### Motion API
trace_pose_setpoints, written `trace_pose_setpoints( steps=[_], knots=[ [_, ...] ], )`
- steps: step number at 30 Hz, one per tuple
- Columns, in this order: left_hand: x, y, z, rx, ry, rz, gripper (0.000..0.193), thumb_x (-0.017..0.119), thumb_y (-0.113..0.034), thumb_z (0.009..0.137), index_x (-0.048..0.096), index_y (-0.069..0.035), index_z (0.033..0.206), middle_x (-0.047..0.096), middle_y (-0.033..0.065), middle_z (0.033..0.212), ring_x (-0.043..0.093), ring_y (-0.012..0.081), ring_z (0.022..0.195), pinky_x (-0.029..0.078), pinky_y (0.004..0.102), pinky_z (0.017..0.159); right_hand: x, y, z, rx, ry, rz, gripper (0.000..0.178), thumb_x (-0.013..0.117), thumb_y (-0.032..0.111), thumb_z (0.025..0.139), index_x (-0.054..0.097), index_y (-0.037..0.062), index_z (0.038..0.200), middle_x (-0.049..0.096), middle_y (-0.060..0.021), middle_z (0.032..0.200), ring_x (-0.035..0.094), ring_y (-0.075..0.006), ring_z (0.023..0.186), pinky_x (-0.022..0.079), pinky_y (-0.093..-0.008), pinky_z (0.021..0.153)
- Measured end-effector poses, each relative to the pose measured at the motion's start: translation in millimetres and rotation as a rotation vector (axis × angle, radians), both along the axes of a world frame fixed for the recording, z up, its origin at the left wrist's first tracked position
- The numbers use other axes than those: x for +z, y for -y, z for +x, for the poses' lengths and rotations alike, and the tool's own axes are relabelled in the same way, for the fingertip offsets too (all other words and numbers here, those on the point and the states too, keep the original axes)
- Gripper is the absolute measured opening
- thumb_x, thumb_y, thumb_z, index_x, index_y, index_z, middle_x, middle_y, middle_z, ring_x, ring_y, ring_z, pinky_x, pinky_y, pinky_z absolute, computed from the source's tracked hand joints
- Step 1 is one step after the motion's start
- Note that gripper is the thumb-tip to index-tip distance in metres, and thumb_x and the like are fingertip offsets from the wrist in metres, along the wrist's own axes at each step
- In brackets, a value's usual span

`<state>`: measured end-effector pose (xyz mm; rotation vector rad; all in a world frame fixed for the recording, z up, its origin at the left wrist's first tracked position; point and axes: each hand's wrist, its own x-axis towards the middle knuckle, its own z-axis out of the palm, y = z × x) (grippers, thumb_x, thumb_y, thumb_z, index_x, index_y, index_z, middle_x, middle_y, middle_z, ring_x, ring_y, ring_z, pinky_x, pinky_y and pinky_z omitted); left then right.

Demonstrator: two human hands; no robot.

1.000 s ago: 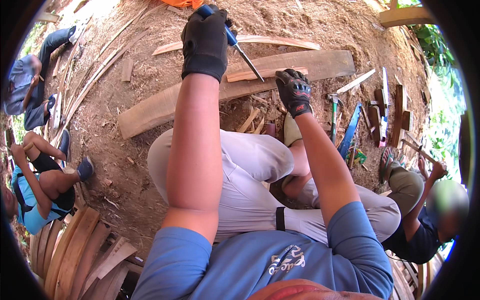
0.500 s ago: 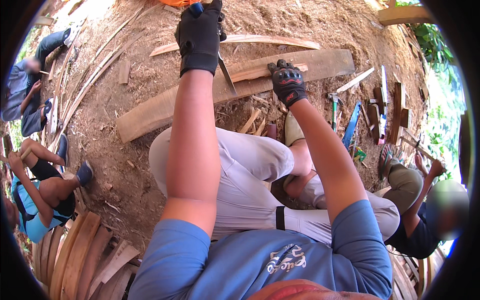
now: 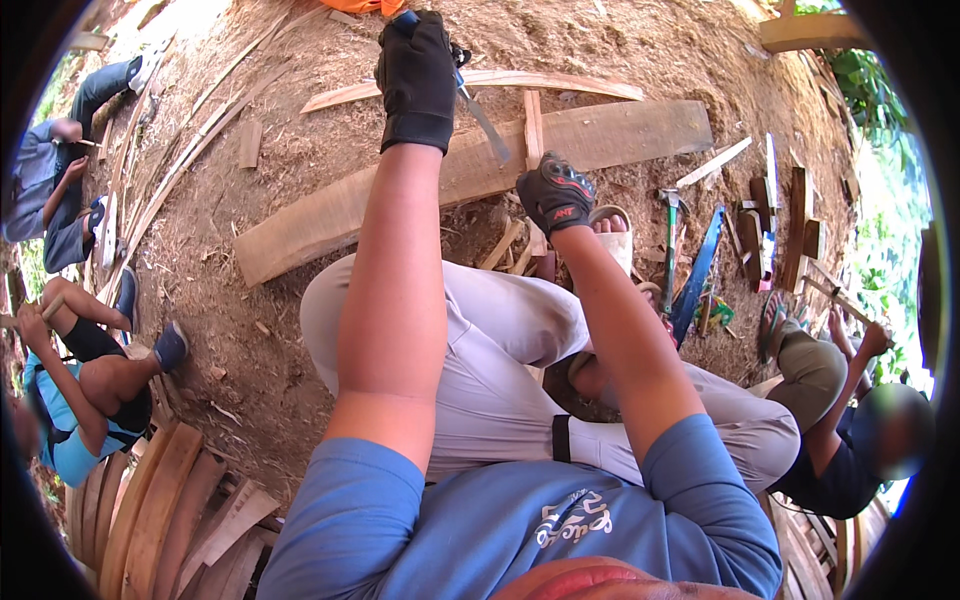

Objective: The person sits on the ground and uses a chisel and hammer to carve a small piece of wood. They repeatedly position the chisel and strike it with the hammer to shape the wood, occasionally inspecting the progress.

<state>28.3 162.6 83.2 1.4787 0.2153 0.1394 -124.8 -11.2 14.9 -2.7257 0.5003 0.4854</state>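
Observation:
My left hand, in a black glove, is closed around the blue handle of a narrow metal-bladed tool. Its blade slants down to the right over a long, curved wooden plank on the ground. My right hand, in a black glove with red marks, grips a thin wooden strip. The strip crosses the plank, sticking out above and below the hand. The right fingers are partly hidden, and the exact kind of bladed tool cannot be made out.
Right of my feet lie a green-handled hammer, a blue handsaw and wood blocks. A curved strip lies beyond the plank. Stacked boards stand lower left. Other people sit left and right.
The wooden strip has swung from lying along the plank to standing across it. My right hand has come nearer to me; my left hand and its bladed tool have shifted right.

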Motion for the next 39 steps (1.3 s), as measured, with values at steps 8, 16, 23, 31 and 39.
trace_pose_setpoints(
  steps=[8,16,23,31,39],
  knots=[
    [-14,31,-11,-0.037,0.0,0.341,0.022,0.071,-0.012,0.097,0.061,-0.004,0.115,0.072,0.0093,0.097,0.071,0.0172,0.078,0.059,0.0306,0.066,-16,-9,-24,-0.058,-0.058,0.12,0.04,0.061,0.036,0.092,0.068,0.0035,0.115,0.075,-0.0261,0.103,0.074,-0.0419,0.098,0.057,-0.0508,0.086],
    [-16,42,-17,-0.084,0.117,0.39,0.022,0.074,-0.022,0.097,0.063,-0.007,0.108,0.076,0.0081,0.095,0.072,0.0163,0.078,0.058,0.0335,0.071,-6,-22,-48,-0.025,-0.123,0.184,0.046,0.058,0.042,0.095,0.071,-0.0002,0.107,0.075,-0.0259,0.1,0.074,-0.0426,0.097,0.057,-0.0511,0.085],
    [-20,46,-17,-0.061,0.221,0.46,0.024,0.078,-0.025,0.094,0.064,-0.009,0.105,0.072,0.0052,0.085,0.07,0.0159,0.068,0.058,0.0335,0.066,-1,-26,-37,-0.131,-0.244,0.547,0.049,0.055,0.037,0.101,0.075,-0.0061,0.089,0.076,-0.0247,0.088,0.078,-0.0316,0.083,0.06,-0.0464,0.075],
    [-19,54,-17,-0.076,0.259,0.452,0.023,0.079,-0.023,0.094,0.064,-0.009,0.104,0.069,0.0049,0.083,0.068,0.015,0.067,0.057,0.0325,0.062,-51,-35,-22,-0.903,-0.292,1.436,0.033,0.055,0.024,0.108,0.064,-0.0078,0.112,0.076,-0.0235,0.101,0.078,-0.0317,0.076,0.068,-0.0403,0.066],
    [-18,56,-19,-0.124,0.277,0.411,0.022,0.077,-0.023,0.095,0.064,-0.008,0.105,0.07,0.0049,0.087,0.068,0.015,0.069,0.057,0.0312,0.062,-55,-8,-18,-0.504,-0.244,0.9,0.04,0.059,0.035,0.104,0.072,-0.0032,0.103,0.079,-0.0139,0.09,0.076,-0.0214,0.069,0.061,-0.0356,0.067]
  ],
)
